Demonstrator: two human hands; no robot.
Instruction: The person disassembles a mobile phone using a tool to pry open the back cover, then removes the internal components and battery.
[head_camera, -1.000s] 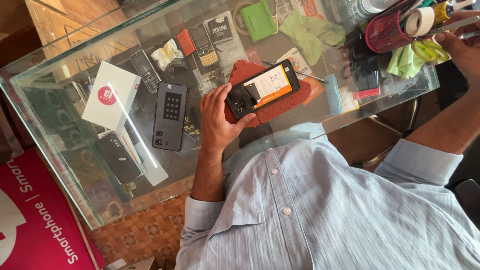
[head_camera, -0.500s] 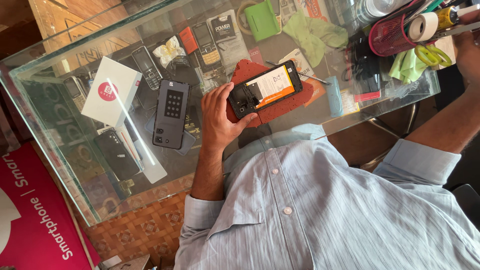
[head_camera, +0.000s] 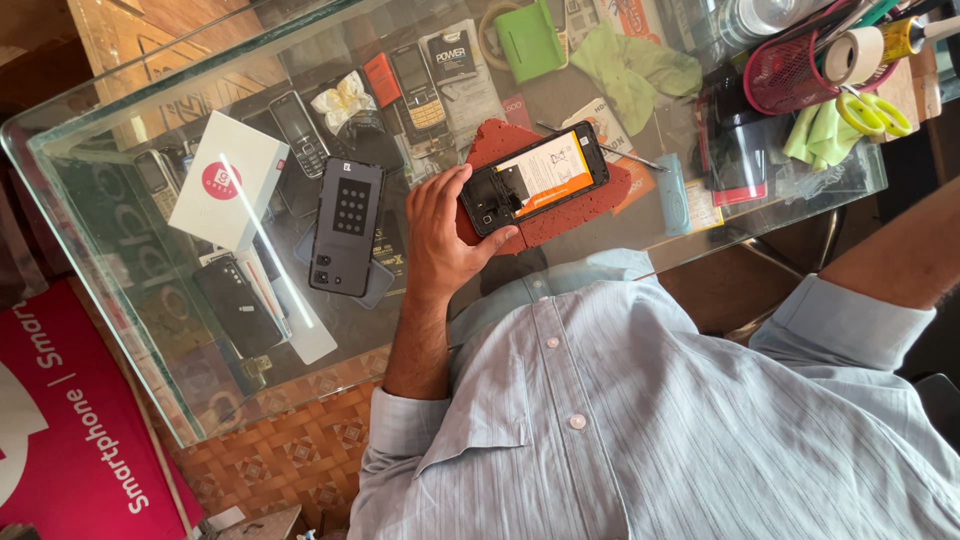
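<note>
Left hand (head_camera: 440, 235) grips the opened phone (head_camera: 535, 178) above the red mat (head_camera: 590, 205), seemingly mid-repair; right hand is out of view.

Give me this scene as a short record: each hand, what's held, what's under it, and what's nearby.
left hand: grips an opened phone, lifted just above the table
phone: back off, orange and white inside showing
right hand: out of view; only the right arm shows
under phone: red mat
surface: glass table
left of hand: black phone lying flat, white box
far side: green cloth, red basket, scissors
</note>
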